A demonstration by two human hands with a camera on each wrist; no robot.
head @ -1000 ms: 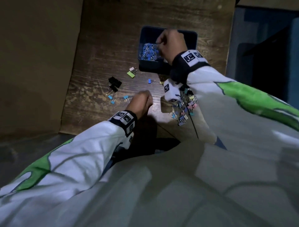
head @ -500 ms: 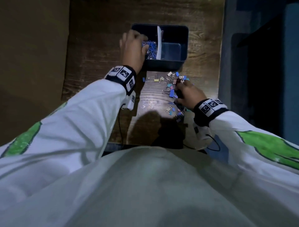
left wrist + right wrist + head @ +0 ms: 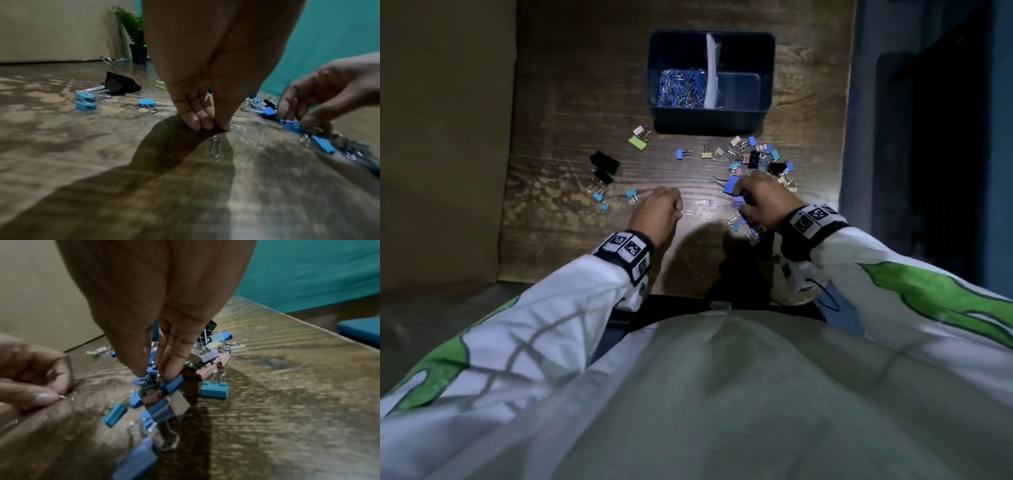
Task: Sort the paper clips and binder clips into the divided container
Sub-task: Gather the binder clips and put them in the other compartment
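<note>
While both hands work low on the wooden surface (image 3: 571, 102), the box (image 3: 710, 118) sits ahead of them.

Left hand (image 3: 658, 214) has its fingertips (image 3: 193, 123) pressed down, pinching at a silver paper clip (image 3: 238, 128); another clip (image 3: 214, 146) lies just nearer the wrist. Right hand (image 3: 763, 200) pinches a blue binder clip (image 3: 171, 383) from the pile (image 3: 760, 161) around it. Blue paper clips (image 3: 681, 89) fill the box's left half, beside a white divider (image 3: 711, 68).
</note>
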